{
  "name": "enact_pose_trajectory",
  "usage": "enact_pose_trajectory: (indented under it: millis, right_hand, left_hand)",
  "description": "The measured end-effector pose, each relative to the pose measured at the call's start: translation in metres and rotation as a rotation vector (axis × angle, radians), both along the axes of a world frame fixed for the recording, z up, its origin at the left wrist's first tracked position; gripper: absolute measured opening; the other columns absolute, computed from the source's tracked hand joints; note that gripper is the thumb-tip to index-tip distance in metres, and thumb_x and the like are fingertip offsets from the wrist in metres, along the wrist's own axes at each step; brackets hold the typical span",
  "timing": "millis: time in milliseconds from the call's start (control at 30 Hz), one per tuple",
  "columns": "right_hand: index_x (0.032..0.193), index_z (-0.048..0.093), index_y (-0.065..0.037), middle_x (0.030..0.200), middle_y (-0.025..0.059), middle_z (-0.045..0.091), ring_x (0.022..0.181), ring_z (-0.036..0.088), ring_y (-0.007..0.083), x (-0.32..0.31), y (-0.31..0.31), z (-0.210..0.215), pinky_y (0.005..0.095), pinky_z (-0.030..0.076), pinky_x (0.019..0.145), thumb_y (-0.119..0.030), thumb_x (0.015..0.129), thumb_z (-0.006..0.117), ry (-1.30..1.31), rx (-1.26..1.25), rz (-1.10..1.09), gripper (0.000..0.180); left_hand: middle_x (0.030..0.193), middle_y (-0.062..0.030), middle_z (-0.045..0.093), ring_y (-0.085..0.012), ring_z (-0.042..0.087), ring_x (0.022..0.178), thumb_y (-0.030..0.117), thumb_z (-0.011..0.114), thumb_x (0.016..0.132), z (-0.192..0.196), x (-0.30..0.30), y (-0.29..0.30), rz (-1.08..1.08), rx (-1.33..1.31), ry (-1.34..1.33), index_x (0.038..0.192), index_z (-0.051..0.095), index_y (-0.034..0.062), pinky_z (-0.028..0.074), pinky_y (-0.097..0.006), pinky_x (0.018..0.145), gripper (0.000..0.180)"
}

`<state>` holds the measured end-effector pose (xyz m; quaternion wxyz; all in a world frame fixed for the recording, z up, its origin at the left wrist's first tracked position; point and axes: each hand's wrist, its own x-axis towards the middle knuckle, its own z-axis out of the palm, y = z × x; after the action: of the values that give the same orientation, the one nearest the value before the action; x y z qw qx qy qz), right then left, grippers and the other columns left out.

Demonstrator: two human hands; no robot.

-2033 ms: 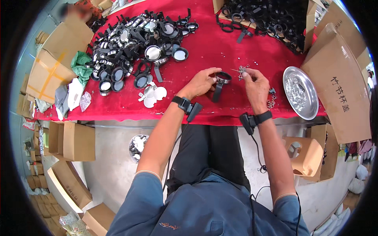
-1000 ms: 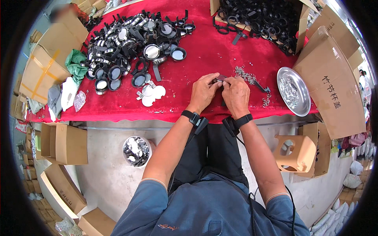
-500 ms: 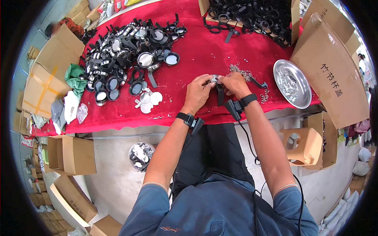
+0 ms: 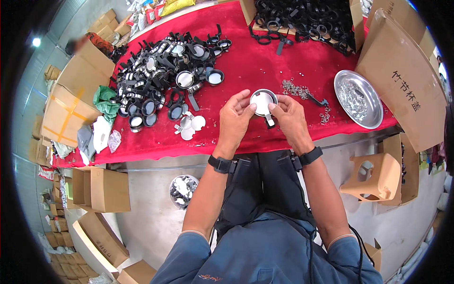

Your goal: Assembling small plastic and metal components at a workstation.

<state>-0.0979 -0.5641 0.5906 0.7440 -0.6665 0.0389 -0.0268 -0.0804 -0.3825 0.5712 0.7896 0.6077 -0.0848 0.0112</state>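
My left hand (image 4: 235,118) and my right hand (image 4: 292,122) hold a round black lid (image 4: 263,100) between them, just above the front part of the red-covered table. Its face is turned up, showing a white disc inside a shiny rim, with a tab pointing toward me. Both thumbs press at the disc's edges while the fingers curl around the rim. Several loose white discs with tabs (image 4: 191,124) lie to the left of my left hand. Beyond them rises a large heap of similar lids (image 4: 158,71). Small metal pieces (image 4: 295,88) are scattered past my right hand.
A steel bowl (image 4: 377,113) of small shiny parts stands at the right beside a tall cardboard box (image 4: 402,71). Black rings (image 4: 307,19) spill from a far box. Below the table are a bucket (image 4: 183,189), a tan stool (image 4: 373,175) and an open carton (image 4: 109,189).
The lid has been turned so its white disc faces up. My hands have opened out to its two sides and rolled, with the wrist straps turned inward. The view has shifted slightly.
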Motion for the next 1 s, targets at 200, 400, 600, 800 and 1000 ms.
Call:
enact_pose_trajectory:
  millis: [200, 400, 600, 800, 1000]
  right_hand:
    - [0.135, 0.065, 0.011, 0.111, 0.0156, 0.08, 0.094, 0.075, 0.0146, -0.012, -0.002, 0.006, 0.0288, 0.06, 0.078, -0.009, 0.102, 0.073, -0.001, -0.011, 0.057, 0.039]
    - [0.132, 0.067, 0.011, 0.105, 0.0153, 0.081, 0.089, 0.075, 0.0142, -0.012, -0.005, -0.002, 0.0297, 0.06, 0.075, -0.01, 0.101, 0.074, -0.019, 0.005, 0.039, 0.038]
    - [0.123, 0.072, 0.012, 0.101, 0.0156, 0.081, 0.086, 0.076, 0.0159, 0.011, 0.0, -0.01, 0.0315, 0.06, 0.074, -0.012, 0.099, 0.075, 0.043, -0.113, -0.046, 0.035]
    - [0.108, 0.078, 0.01, 0.091, 0.0146, 0.08, 0.078, 0.075, 0.0179, 0.061, -0.001, -0.032, 0.035, 0.058, 0.068, -0.013, 0.091, 0.077, 0.208, -0.06, -0.042, 0.029]
    - [0.085, 0.077, 0.01, 0.072, 0.0211, 0.074, 0.067, 0.074, 0.028, 0.102, 0.004, -0.067, 0.0456, 0.054, 0.062, -0.024, 0.083, 0.077, 0.299, -0.21, -0.023, 0.035]
  left_hand:
    - [0.122, -0.0158, 0.079, -0.0181, 0.078, 0.105, 0.007, 0.07, 0.107, 0.009, -0.007, 0.002, -0.094, 0.028, 0.077, 0.147, 0.059, -0.0081, 0.066, -0.031, 0.084, 0.045]
    - [0.11, -0.0131, 0.082, -0.0158, 0.079, 0.096, 0.007, 0.069, 0.106, 0.008, -0.013, -0.01, 0.044, 0.23, 0.038, 0.136, 0.07, -0.0064, 0.064, -0.029, 0.076, 0.033]
    - [0.101, -0.0186, 0.082, -0.0272, 0.081, 0.093, 0.011, 0.061, 0.107, 0.006, -0.005, -0.014, 0.13, 0.507, -0.118, 0.127, 0.076, -0.0028, 0.061, -0.039, 0.082, 0.029]
    - [0.126, -0.0248, 0.077, -0.0352, 0.078, 0.111, 0.016, 0.064, 0.107, -0.028, 0.034, -0.003, 0.294, 0.853, -0.411, 0.147, 0.066, -0.002, 0.062, -0.041, 0.093, 0.044]
    - [0.157, -0.0213, 0.062, -0.0386, 0.053, 0.152, 0.021, 0.085, 0.091, -0.029, 0.025, 0.0, -0.009, 0.964, -0.467, 0.151, 0.063, 0.0022, 0.04, -0.047, 0.129, 0.067]
